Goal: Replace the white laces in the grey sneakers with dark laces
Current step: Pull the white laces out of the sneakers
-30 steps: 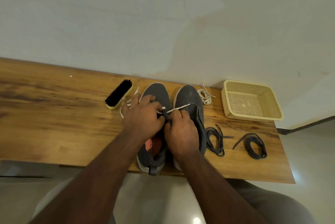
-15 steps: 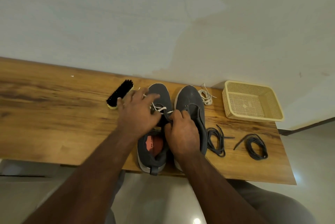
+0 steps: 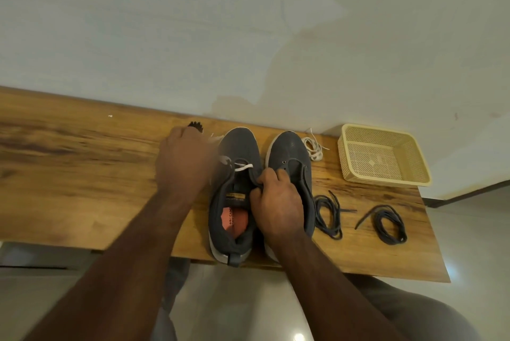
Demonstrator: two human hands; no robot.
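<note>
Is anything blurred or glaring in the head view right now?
Head view: the left hand is motion-blurred, smearing the white lace beside it; the right hand and both sneakers look sharp; a small glare spot sits on the floor; wide-angle distortion makes the table edge look slanted.

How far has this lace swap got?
Done: the right sneaker shows bare eyelets, and a white lace bundle lies beside it. In hand: the left sneaker keeps some white lace; the right hand grips that shoe. Left: both dark laces lie unused.
</note>
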